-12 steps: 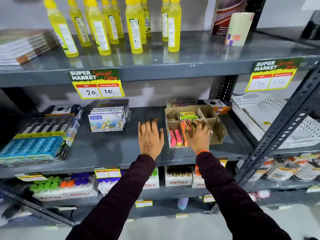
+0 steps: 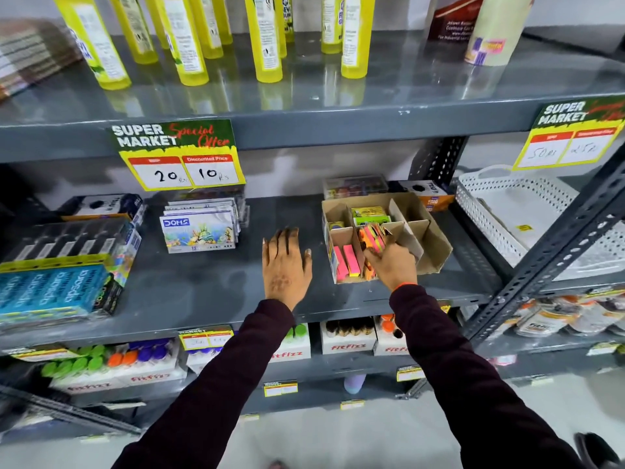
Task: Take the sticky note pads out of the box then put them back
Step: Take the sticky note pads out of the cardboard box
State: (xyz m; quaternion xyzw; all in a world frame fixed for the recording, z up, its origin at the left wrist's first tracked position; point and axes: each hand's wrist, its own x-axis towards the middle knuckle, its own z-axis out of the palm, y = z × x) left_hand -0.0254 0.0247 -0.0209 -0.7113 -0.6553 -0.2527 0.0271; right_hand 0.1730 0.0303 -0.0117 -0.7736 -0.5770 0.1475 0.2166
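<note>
Right hand [image 2: 392,262] has dug deeper into the box [image 2: 436,245], fingers now curled around the sticky note pads [image 2: 372,236] standing in its middle compartment. Left hand [image 2: 284,265] stays flat, fingers spread, empty on the shelf [image 2: 209,282] just left of the box, near the front edge.

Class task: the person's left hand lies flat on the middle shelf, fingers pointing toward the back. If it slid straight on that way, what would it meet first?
Probably nothing until the back wall: the shelf ahead of the left hand looks bare, with the Doms boxes left and the cardboard box right of that line. Depth is unclear.
</note>
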